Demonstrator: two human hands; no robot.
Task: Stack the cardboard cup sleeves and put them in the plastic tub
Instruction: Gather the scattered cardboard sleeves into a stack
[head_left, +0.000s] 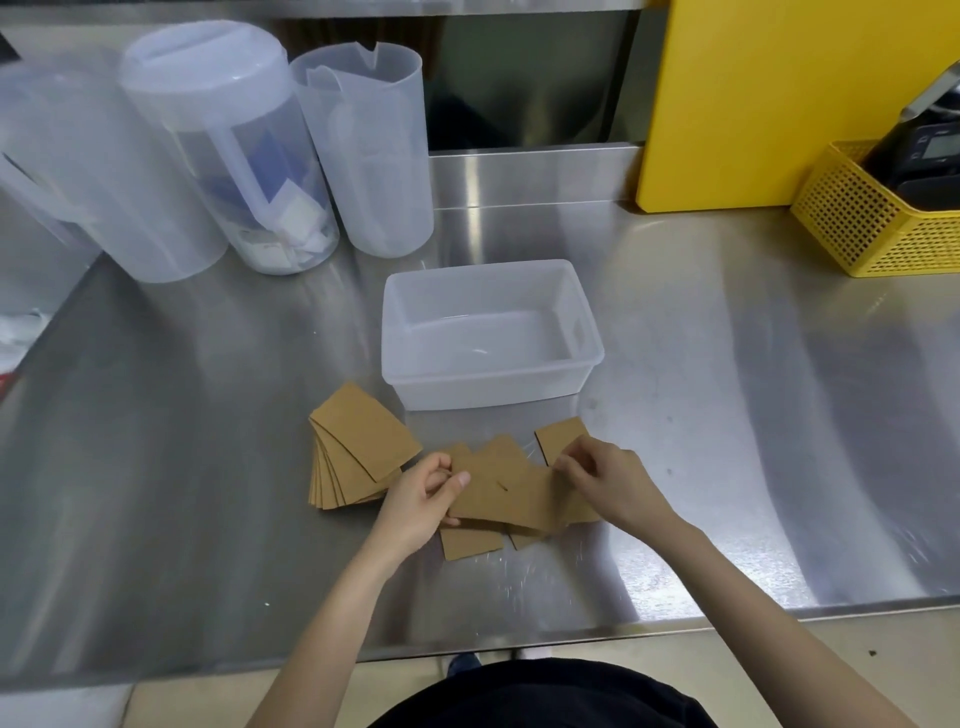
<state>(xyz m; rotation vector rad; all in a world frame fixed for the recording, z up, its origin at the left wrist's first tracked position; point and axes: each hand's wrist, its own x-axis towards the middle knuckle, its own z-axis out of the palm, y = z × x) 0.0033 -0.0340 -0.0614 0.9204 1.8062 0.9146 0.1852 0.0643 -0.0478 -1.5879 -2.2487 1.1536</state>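
Flat brown cardboard cup sleeves lie on the steel counter in front of an empty translucent plastic tub (491, 382). A fanned stack of sleeves (358, 452) rests to the left. Several loose sleeves (506, 493) overlap in a messy pile between my hands. My left hand (423, 499) pinches the left edge of that pile, thumb on top. On the pile's right side, my right hand (608, 480) has its fingertips gripping the sleeves. One sleeve (561, 434) pokes out just beyond my right hand, close to the tub.
Three tall translucent pitchers (249, 156) stand at the back left. A yellow panel (779, 98) and a yellow perforated basket (872, 223) holding a black device sit at the back right. The counter's front edge (519, 639) runs just before my body.
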